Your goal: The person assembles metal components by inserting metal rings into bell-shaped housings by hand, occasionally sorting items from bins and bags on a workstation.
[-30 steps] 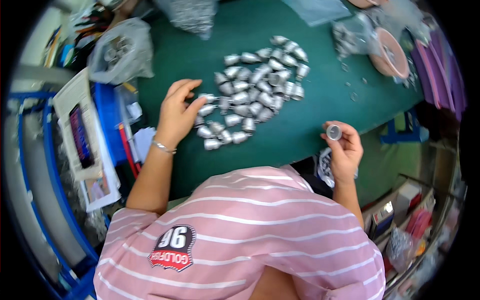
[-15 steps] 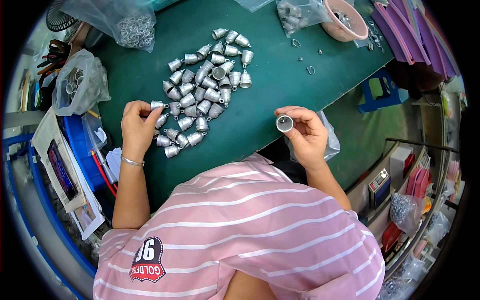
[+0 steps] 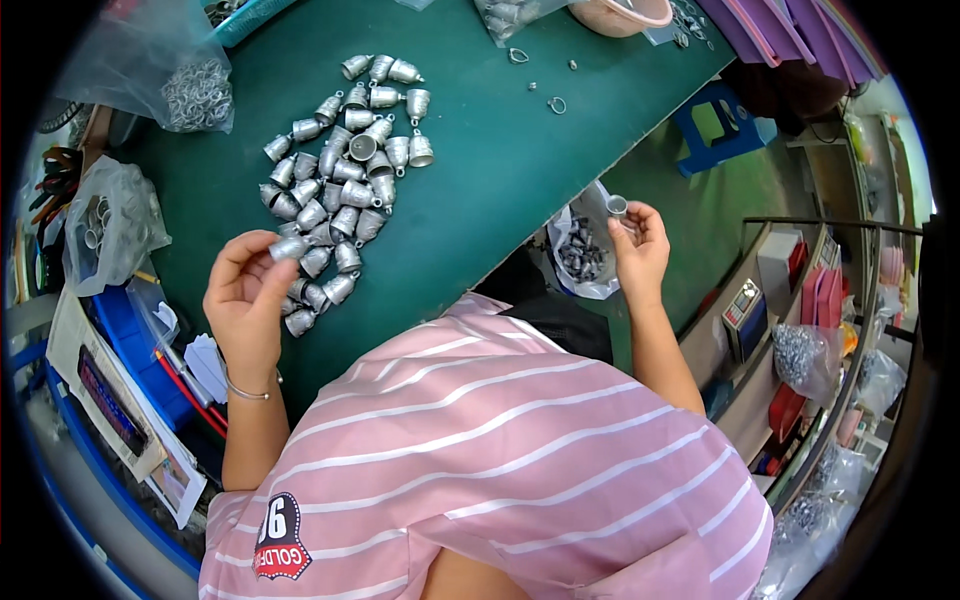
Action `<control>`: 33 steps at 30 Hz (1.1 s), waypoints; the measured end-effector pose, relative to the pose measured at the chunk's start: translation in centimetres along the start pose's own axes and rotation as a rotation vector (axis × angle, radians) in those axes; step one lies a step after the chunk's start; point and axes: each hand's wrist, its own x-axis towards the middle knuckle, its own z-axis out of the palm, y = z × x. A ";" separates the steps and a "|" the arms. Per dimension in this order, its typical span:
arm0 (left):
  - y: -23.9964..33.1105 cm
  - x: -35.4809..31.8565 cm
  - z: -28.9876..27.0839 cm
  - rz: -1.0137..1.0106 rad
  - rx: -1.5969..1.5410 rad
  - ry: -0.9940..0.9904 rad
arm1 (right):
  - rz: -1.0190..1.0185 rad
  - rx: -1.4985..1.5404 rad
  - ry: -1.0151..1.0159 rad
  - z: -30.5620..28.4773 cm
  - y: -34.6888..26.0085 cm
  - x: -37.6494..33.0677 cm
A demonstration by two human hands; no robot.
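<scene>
The left hand (image 3: pixel 245 300) is lifted a little above the dark green work table (image 3: pixel 480 190), its thumb and forefinger pinched narrow around one small silver-grey metal bell-shaped cap (image 3: pixel 289 247), held at the near left edge of a loose heap of matching silver-grey metal caps (image 3: pixel 345 175) that spreads away toward the far side of the table. A thin metal bangle (image 3: pixel 246 392) circles that wrist. The right hand (image 3: pixel 638 250) is out past the table's right edge, fingers curled closed on a second small silver-grey cap (image 3: pixel 617 207), its open round mouth turned upward. Just to the left of that hand, hanging at the table edge, is an open clear plastic bag (image 3: pixel 580 255) holding many dark grey metal pieces. Far left on the table lies a clear plastic bag of small metal rings (image 3: pixel 195 92). At the far right edge stands a pale pink round bowl (image 3: pixel 620 12), with a few loose metal rings (image 3: pixel 556 104) scattered near it. A blue plastic stool (image 3: pixel 722 125) stands on the floor to the right.
</scene>
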 end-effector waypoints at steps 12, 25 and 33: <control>1.7 -1.6 3.5 -0.332 -0.417 -0.315 | -0.514 0.063 -0.538 10.7 -9.7 -2.6; 1.8 -2.7 2.7 -0.274 -0.493 -0.289 | -0.516 0.235 -0.866 16.5 -11.9 -4.8; 2.0 -2.7 3.1 -0.194 -0.443 -0.282 | -0.459 0.188 -0.877 16.1 -11.9 -4.5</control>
